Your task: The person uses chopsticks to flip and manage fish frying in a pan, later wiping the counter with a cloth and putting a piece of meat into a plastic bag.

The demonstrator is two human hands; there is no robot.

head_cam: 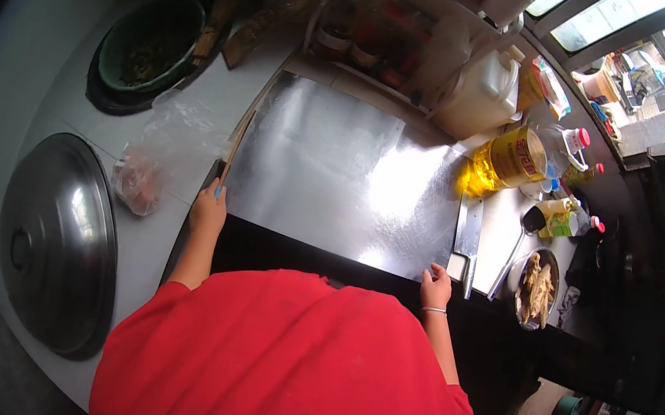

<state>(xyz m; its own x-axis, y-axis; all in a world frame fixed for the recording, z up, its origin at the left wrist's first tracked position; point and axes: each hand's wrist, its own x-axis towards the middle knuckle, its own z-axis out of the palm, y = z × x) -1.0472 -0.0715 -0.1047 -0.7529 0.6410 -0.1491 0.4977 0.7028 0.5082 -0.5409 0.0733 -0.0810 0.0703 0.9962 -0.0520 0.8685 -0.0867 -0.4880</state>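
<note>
My left hand (209, 207) is closed around a thin wooden stick (239, 144), possibly chopsticks, with a bit of blue at the grip. The stick points away from me along the left edge of a shiny stainless steel board (314, 158). Close to the board's front right corner is my right hand (437, 286), fingers slightly bent and apart, nothing visible in it. A cleaver (469, 227) lies just beyond that hand, along the board's right side, its handle towards me. Left of my left hand, a clear plastic bag (143, 176) holds something pinkish.
A domed metal lid (59, 241) and a green basin (152, 45) occupy the left counter. To the right are an oil bottle (505, 160), a ladle (523, 229) and a metal bowl (517, 284) of pale, cooked-looking meat. Behind the board stand a white jug (476, 96) and a rack (387, 78) of jars.
</note>
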